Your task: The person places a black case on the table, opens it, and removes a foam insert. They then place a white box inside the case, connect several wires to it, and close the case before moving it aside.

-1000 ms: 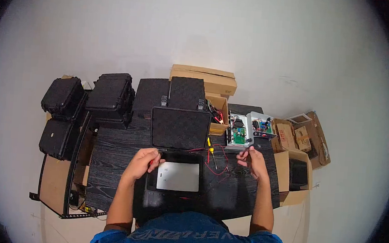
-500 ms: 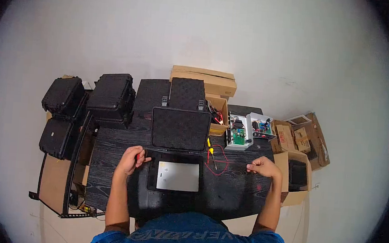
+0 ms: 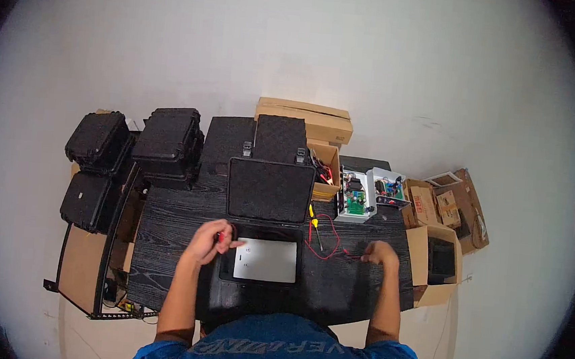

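Head view, looking straight down on a dark wood-grain table (image 3: 175, 238) set against a pale floor. Largest on the table is an open black case (image 3: 264, 259), its foam-lined lid (image 3: 270, 190) raised on the far side and a white panel (image 3: 265, 260) lying in the near half. Closed black cases (image 3: 167, 144) are stacked at the far left of the table, with two more (image 3: 93, 164) beyond its left edge. Cardboard boxes (image 3: 304, 119) stand at the far side, and others (image 3: 444, 205) lie to the right, one open box (image 3: 438, 259) touching the table's right edge. Two white enclosures with circuit boards (image 3: 367, 191) sit far right of the lid. A red wire (image 3: 326, 240) loops over the table just right of the case, beside a yellow-handled screwdriver (image 3: 313, 216). Left hand (image 3: 211, 242) rests at the case's near-left corner, fingers curled around a small red-tipped object (image 3: 220, 237), what it is too small to tell. Right hand (image 3: 381, 253) lies on the table near the wire's right end, fingers curled; whether it pinches the wire cannot be told.
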The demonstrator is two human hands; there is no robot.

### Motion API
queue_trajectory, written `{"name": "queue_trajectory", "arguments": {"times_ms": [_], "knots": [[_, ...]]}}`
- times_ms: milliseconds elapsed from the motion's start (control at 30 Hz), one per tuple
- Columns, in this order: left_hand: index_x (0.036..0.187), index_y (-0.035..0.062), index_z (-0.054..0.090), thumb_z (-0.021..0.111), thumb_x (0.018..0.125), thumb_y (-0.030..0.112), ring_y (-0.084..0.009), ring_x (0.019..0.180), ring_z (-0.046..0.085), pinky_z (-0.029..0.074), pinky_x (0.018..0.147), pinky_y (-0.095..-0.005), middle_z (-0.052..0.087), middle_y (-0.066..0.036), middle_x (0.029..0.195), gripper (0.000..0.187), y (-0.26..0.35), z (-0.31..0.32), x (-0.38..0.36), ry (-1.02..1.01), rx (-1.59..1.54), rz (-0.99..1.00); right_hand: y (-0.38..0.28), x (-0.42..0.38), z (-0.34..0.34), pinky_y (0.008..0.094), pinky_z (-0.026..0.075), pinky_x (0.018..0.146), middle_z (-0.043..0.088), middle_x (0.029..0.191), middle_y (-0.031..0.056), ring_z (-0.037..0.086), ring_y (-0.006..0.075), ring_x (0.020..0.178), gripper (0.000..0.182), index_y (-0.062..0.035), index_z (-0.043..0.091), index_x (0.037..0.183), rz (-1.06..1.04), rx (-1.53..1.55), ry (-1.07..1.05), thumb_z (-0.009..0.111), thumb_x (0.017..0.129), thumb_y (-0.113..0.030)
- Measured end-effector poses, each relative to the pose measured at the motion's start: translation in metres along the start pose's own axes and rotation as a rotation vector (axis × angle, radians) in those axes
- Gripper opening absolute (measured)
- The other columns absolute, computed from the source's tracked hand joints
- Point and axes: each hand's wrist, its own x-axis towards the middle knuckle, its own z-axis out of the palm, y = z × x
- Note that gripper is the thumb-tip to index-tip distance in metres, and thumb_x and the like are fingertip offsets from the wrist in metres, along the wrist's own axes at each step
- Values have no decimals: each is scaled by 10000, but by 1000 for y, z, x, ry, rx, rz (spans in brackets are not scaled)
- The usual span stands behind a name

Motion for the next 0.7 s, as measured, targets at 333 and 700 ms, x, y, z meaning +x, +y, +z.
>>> {"name": "queue_trajectory", "arguments": {"times_ms": [333, 700], "knots": [[859, 44, 541, 416, 1101, 272, -182, 582, 523, 562, 895, -429, 520, -56, 697, 355, -17, 63, 1, -269, -34, -166, -259, -92, 6, 417, 497, 1042, 677, 1274, 150, 634, 340, 1199, 477, -59, 613, 1354, -952, 496, 555, 716, 890, -100], [1119, 18, 546, 396, 1098, 202, -268, 889, 648, 530, 886, -418, 624, -133, 910, 239, -18, 64, 8, -332, -484, 163, -285, -80, 30, 426, 526, 836, 689, 1043, 172, 682, 343, 954, 182, -9, 651, 1168, -739, 893, 282, 551, 1024, -57]]}}
